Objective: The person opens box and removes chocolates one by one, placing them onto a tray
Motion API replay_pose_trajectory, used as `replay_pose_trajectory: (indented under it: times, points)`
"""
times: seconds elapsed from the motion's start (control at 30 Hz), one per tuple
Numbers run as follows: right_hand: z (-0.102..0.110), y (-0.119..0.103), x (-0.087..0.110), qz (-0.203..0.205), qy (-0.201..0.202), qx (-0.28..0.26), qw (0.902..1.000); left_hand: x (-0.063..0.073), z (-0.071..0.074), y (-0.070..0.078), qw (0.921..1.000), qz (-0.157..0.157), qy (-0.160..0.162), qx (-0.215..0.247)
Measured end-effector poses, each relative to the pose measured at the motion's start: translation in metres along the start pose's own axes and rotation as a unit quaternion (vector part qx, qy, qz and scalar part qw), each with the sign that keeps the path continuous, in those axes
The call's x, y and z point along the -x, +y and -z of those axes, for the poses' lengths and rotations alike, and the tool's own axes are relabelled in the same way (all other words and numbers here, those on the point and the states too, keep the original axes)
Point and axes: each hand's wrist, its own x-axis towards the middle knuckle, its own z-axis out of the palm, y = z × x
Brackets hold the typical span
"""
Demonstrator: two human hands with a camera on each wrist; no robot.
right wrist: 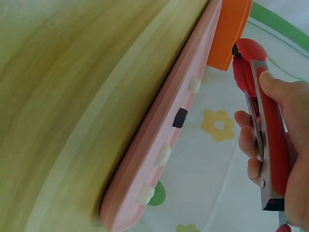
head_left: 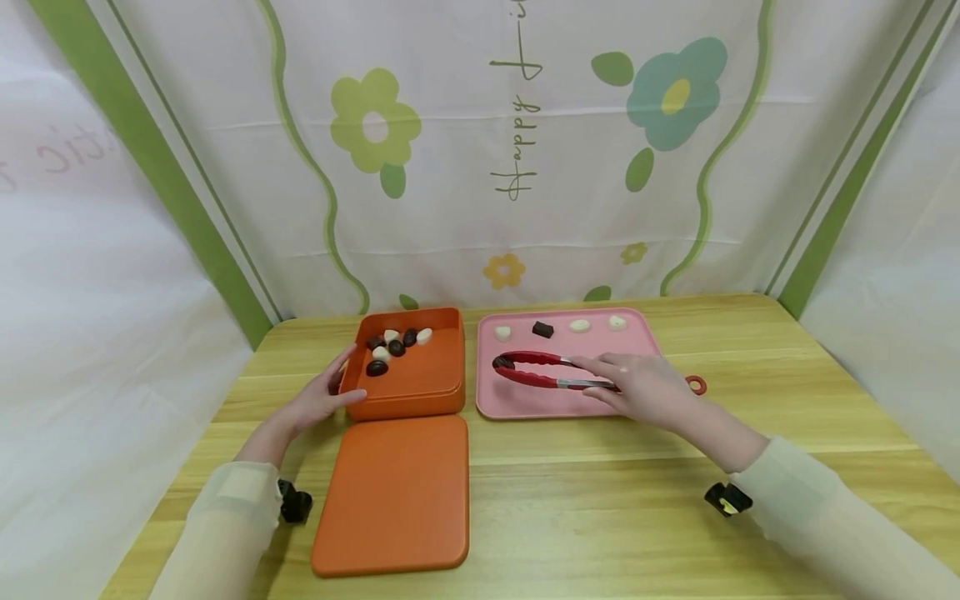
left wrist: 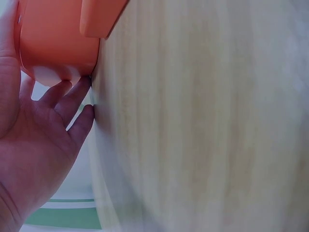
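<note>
My right hand holds red-and-silver tongs above the pink tray, thumb on one arm and fingers on the other. A dark chocolate sits between the tong tips. On the tray's far side lie a dark square chocolate and white ones, including a white oval. My left hand rests on the left side of the orange box, fingers extended along its wall and thumb at the near corner. Inside the box are several dark and white chocolates.
The orange lid lies flat on the wooden table, right in front of the box. Behind the table hangs a flower-printed curtain. The tongs' red ring end sticks out past my right hand.
</note>
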Motion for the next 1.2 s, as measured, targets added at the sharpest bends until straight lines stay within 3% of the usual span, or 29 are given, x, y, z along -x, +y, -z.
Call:
replay_pose_trajectory:
  times: [0.63,1.2]
  points:
    - [-0.017,0.019,-0.020,-0.047,-0.077,0.004,0.9959,-0.003,0.001,-0.006,1.0000,0.007,0.001,0.000]
    - [-0.026,0.020,-0.029,-0.032,-0.083,0.009,0.9960,0.000,0.000,-0.003,0.9999,-0.001,-0.005,0.009]
